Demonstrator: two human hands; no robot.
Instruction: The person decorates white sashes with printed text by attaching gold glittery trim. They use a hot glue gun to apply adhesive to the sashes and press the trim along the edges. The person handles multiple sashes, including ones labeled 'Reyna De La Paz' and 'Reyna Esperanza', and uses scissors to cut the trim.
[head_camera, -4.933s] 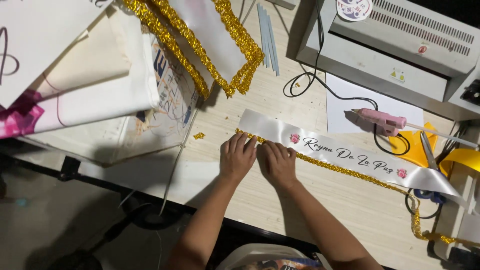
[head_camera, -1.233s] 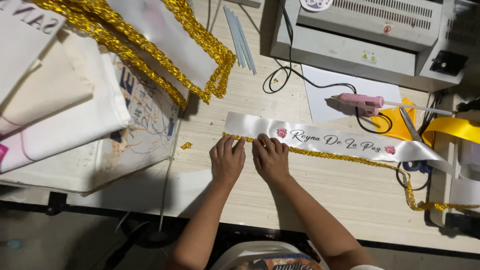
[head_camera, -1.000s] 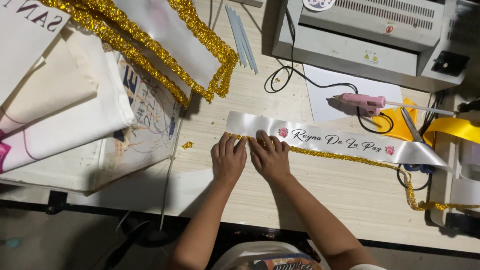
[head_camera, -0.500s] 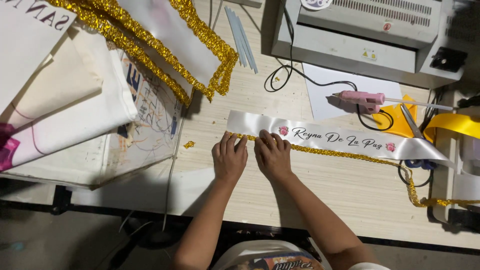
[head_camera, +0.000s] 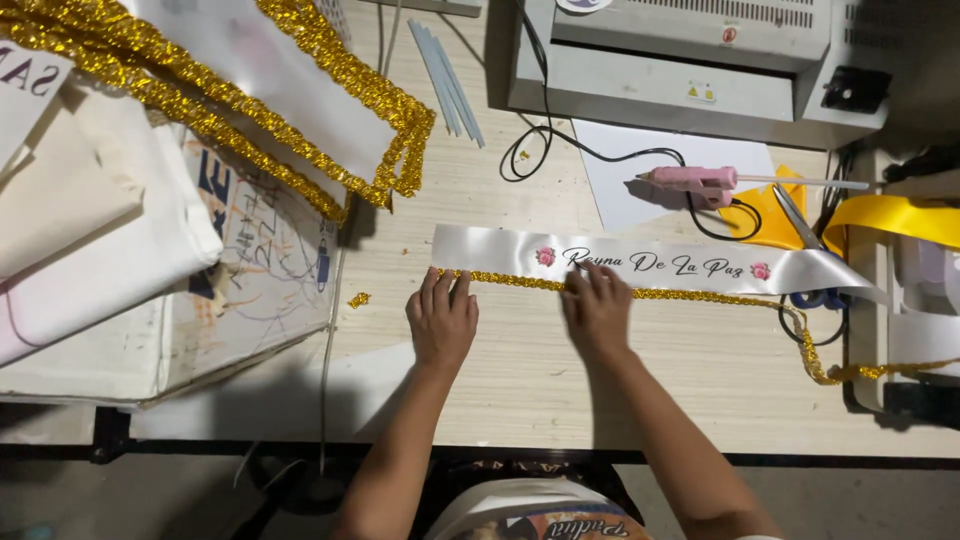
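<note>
Hands flat, nothing gripped: left hand (head_camera: 441, 318) & right hand (head_camera: 598, 308) press glittery gold trim strip (head_camera: 700, 296) along white satin sash (head_camera: 650, 264). Pink plastic glue gun (head_camera: 700, 182) at 1 o'clock, w/ grey laminator machine (head_camera: 690, 60) beyond.

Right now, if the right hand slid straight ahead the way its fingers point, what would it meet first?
The right hand already has fingertips on the gold trim; straight ahead lies the white satin sash, then probably the black cord farther up.

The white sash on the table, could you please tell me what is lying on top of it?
The gold trim runs along the lower edge of the white sash. The left hand and right hand press on it, covering the trim beneath their fingers.
</note>
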